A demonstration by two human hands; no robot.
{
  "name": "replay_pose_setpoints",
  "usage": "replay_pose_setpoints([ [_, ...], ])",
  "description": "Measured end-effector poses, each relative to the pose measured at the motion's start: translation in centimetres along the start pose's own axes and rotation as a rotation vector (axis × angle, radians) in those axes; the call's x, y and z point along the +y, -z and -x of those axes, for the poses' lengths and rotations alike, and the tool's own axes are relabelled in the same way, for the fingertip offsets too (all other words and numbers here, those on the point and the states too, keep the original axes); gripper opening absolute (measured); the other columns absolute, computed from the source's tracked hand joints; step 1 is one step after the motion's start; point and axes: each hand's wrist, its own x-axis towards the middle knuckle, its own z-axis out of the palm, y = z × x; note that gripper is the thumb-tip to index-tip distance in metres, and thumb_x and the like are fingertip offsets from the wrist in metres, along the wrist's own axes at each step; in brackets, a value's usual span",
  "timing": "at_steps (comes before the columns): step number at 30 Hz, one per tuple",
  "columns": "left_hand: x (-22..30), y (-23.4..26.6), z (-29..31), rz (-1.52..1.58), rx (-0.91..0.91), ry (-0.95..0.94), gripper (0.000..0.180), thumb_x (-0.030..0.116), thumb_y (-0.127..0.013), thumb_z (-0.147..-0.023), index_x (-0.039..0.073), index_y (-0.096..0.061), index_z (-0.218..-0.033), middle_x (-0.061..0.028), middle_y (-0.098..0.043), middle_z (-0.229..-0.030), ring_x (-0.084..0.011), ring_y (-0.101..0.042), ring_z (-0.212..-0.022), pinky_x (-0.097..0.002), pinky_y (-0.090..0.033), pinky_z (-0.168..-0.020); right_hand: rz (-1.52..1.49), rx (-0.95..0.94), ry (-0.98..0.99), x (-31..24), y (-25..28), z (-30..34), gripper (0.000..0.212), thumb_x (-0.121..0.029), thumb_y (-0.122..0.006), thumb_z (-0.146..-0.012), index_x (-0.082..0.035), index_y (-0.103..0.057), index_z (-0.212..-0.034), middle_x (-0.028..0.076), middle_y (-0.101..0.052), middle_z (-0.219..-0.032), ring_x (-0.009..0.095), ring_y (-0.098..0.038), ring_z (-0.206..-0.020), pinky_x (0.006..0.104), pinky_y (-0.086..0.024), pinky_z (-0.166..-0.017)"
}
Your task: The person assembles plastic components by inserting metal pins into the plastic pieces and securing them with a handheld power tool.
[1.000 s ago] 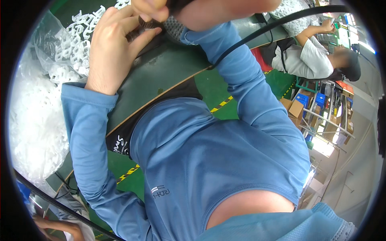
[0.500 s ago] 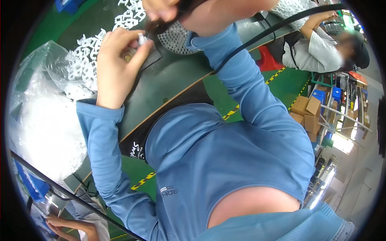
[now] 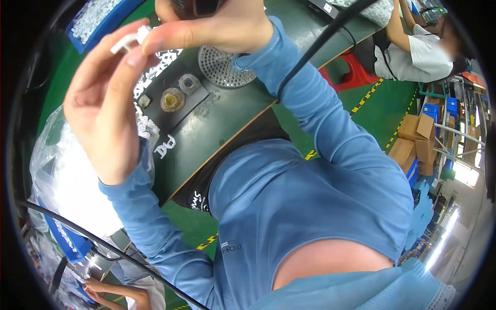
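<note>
My left hand [image 3: 103,98] is raised at the upper left, its thumb and forefinger pinching a small white curved plastic part [image 3: 124,44]. From the right, my right hand [image 3: 217,32] reaches over, and its thumb and fingertips meet the same part. A dark object [image 3: 206,6] shows at the top edge against my right hand; its kind is cut off from view. Below the hands, a dark plate [image 3: 194,101] on the table bears a round yellowish-centred piece [image 3: 172,100] and a grey ring-shaped piece [image 3: 189,83].
A round studded grey dish [image 3: 225,67] sits right of the plate. Loose white parts [image 3: 164,146] and a clear plastic bag [image 3: 77,175] lie at left. A blue bin [image 3: 98,20] stands beyond. A black cable [image 3: 320,44] crosses my right arm. A co-worker [image 3: 413,51] is at right.
Both hands have moved left and up from the plate. My left hand has lifted off it, uncovering the round pieces. The hands now meet at the white part.
</note>
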Motion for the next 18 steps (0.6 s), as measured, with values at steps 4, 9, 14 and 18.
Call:
replay_pose_setpoints([
  [4,-0.9,4.9,-7.8,-0.551,0.213,-0.169,0.036,0.017,-0.073,-0.096,-0.003,-0.071,-0.125,-0.0124,-0.074,-0.117,-0.0169,-0.069,-0.108,-0.0271,-0.051,-0.096,-1.038,0.109,0.513,5.8,-2.6,-1.9,0.055,0.000,-0.092,-0.073,-0.001,-0.061,-0.119,0.000,-0.064,-0.085,0.007,-0.060,-0.071,0.0222,-0.048,-0.062],
  [9,-10.2,16.3,-20.2,-0.461,0.255,0.106,0.056,0.027,-0.075,-0.095,-0.008,-0.061,-0.136,-0.0163,-0.074,-0.116,-0.0200,-0.072,-0.105,-0.0286,-0.056,-0.092,-0.151,0.230,0.142,1.9,-0.6,-1.0,0.050,-0.001,-0.092,-0.075,-0.001,-0.062,-0.114,0.000,-0.064,-0.081,0.007,-0.060,-0.069,0.0227,-0.049,-0.061],
  [14,-12.0,13.2,-18.4,-0.938,0.052,-0.134,0.035,0.023,-0.075,-0.091,0.001,-0.074,-0.118,-0.0148,-0.078,-0.101,-0.0211,-0.074,-0.091,-0.0331,-0.057,-0.082,-1.003,0.206,0.439,7.4,-2.1,-2.3,0.047,-0.003,-0.090,-0.077,-0.002,-0.062,-0.115,-0.001,-0.064,-0.084,0.007,-0.061,-0.072,0.0227,-0.050,-0.064],
  [18,-13.6,8.6,-12.8,-0.963,-0.288,-0.220,0.034,0.021,-0.075,-0.090,-0.004,-0.071,-0.112,-0.0172,-0.073,-0.093,-0.0266,-0.071,-0.083,-0.0375,-0.055,-0.080,-0.929,0.263,0.533,7.1,-2.4,-2.9,0.053,-0.008,-0.090,-0.078,-0.001,-0.061,-0.122,0.000,-0.064,-0.101,0.009,-0.060,-0.092,0.0255,-0.049,-0.082],
])
